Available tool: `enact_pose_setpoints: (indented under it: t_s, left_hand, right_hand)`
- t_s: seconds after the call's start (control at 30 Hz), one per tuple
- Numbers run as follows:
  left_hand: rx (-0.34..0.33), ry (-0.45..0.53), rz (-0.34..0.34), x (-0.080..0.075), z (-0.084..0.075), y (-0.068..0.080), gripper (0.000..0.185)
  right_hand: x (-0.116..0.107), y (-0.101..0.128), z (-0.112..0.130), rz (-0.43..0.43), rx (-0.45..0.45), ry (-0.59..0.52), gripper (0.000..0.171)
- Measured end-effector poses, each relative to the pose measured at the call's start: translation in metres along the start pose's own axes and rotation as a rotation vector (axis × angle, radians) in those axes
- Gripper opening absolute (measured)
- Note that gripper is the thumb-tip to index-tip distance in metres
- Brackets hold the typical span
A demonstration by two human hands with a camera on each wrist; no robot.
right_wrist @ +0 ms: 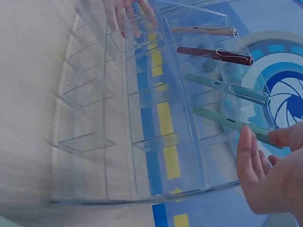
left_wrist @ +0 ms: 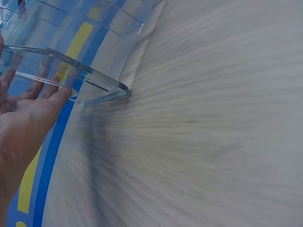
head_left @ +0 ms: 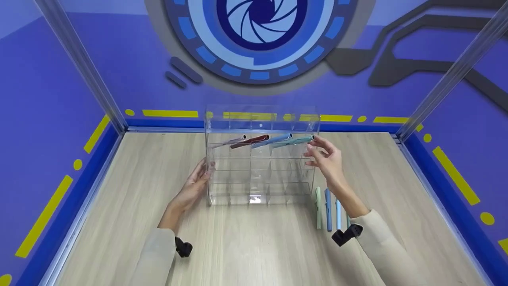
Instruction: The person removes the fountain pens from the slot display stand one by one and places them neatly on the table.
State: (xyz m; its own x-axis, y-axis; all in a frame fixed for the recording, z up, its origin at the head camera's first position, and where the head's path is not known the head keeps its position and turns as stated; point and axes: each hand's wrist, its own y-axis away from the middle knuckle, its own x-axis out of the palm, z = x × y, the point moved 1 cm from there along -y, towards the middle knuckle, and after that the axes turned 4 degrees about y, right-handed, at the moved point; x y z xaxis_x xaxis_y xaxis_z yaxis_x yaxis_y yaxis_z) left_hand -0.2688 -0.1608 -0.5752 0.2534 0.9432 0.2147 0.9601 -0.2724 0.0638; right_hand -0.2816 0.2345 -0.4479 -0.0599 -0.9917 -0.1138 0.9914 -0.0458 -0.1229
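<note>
A clear acrylic display rack (head_left: pixel 260 165) with several compartments stands upright on the table. Across its upper part, side by side and tilted, lie a pale pinkish pen (right_wrist: pixel 203 30), a dark red pen (head_left: pixel 250 141), a blue pen (head_left: pixel 274 140) and a green pen (right_wrist: pixel 222 117). My right hand (head_left: pixel 326 159) is at the rack's right side, thumb and index finger pinching the clip end of the green pen. Against the left side panel my left hand (head_left: pixel 192 186) rests with fairly straight fingers, partly seen through the plastic.
Right of the rack, upright in the head view, lie a light green pen (head_left: pixel 318 208), a darker blue pen (head_left: pixel 328 210) and a light blue pen (head_left: pixel 338 214). Another green pen (head_left: pixel 348 221) is mostly hidden by the right wrist. Blue printed walls (head_left: pixel 158 91) enclose the wooden table (head_left: pixel 254 246).
</note>
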Motion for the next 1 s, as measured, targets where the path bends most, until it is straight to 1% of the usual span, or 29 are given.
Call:
enact_pose_setpoints:
  t_s: [0.03,0.13,0.27,0.4,0.47,0.6,0.77,0.87,1.0]
  left_hand:
    - [-0.012,-0.009,-0.005,0.000,0.000,0.001,0.072]
    - [-0.019,-0.008,-0.010,0.000,0.001,0.001,0.073]
    - [-0.011,0.011,-0.006,-0.001,0.002,0.001,0.071]
    - [0.004,0.016,-0.007,-0.001,0.002,0.000,0.071]
    - [0.010,0.017,-0.007,-0.001,0.002,-0.001,0.071]
    - [0.019,0.026,0.001,0.000,0.002,0.000,0.070]
    - [0.015,0.026,-0.007,-0.001,0.002,0.001,0.069]
    - [0.018,0.027,0.004,-0.001,0.002,0.000,0.069]
    - [0.028,0.034,0.023,-0.002,0.002,-0.001,0.068]
  right_hand:
    - [0.001,-0.001,0.001,-0.008,-0.004,-0.007,0.047]
    - [0.004,-0.002,0.003,-0.008,-0.008,-0.017,0.049]
    - [0.012,-0.006,0.004,0.039,0.007,-0.034,0.050]
    - [0.021,-0.012,0.004,0.075,0.044,-0.054,0.047]
    - [0.024,-0.014,0.004,0.078,0.058,-0.071,0.043]
    - [0.027,-0.012,0.005,0.074,0.052,-0.092,0.036]
    - [0.024,-0.007,0.010,0.076,-0.021,-0.101,0.039]
    - [0.018,-0.003,0.014,0.064,-0.091,-0.149,0.041]
    - [0.010,0.003,0.021,0.027,-0.168,-0.223,0.038]
